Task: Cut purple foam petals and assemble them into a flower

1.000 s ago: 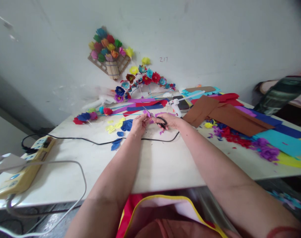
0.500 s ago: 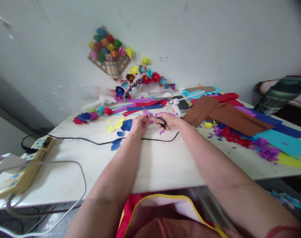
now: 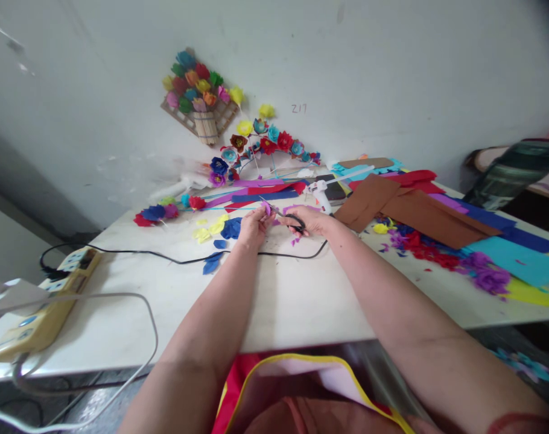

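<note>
Over the middle of the white table, my left hand (image 3: 254, 228) pinches a small piece of purple paper (image 3: 267, 209) at the fingertips. My right hand (image 3: 311, 220) is closed round the black handles of a pair of scissors (image 3: 296, 223), whose blades point left and touch or lie close to the purple paper. Whether the blades are apart is too small to tell. Tiny purple scraps (image 3: 295, 241) lie below the scissors. Left of my left hand are blue paper petals (image 3: 231, 228) and yellow paper petals (image 3: 219, 225).
A white glue gun (image 3: 318, 194) stands just beyond my right hand. Its black cord (image 3: 179, 262) runs across the table to a power strip (image 3: 52, 307) at left. Brown paper sheets (image 3: 419, 211) and crumpled scraps (image 3: 431, 250) lie right. Paper flowers (image 3: 268, 144) stand at the wall.
The purple paper at my left fingertips has turned and now looks narrower and rounder. Both hands stay almost in the same place.
</note>
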The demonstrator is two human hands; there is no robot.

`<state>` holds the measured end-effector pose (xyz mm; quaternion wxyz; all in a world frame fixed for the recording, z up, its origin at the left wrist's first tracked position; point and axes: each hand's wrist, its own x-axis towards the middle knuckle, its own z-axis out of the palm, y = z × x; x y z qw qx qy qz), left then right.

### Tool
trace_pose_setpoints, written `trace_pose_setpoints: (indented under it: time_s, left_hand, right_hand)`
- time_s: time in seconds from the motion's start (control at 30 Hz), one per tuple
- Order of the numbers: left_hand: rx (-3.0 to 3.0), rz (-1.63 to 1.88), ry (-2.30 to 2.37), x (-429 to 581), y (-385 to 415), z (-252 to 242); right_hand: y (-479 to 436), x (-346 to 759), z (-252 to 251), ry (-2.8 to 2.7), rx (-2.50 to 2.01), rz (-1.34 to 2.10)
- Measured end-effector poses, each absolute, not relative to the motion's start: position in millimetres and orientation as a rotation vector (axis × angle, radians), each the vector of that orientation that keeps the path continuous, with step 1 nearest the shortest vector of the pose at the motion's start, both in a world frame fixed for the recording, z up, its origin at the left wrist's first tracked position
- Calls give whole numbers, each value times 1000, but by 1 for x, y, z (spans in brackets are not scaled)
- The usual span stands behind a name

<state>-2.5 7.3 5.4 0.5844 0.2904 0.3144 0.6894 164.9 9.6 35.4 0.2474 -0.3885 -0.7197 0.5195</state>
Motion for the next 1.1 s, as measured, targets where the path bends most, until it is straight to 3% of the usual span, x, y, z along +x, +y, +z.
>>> trace_pose_setpoints:
  time_s: [1.1]
  left_hand:
    - [766, 1526, 783, 0, 0, 11]
  right_hand:
    - [4, 170, 43, -1933, -1073, 1466]
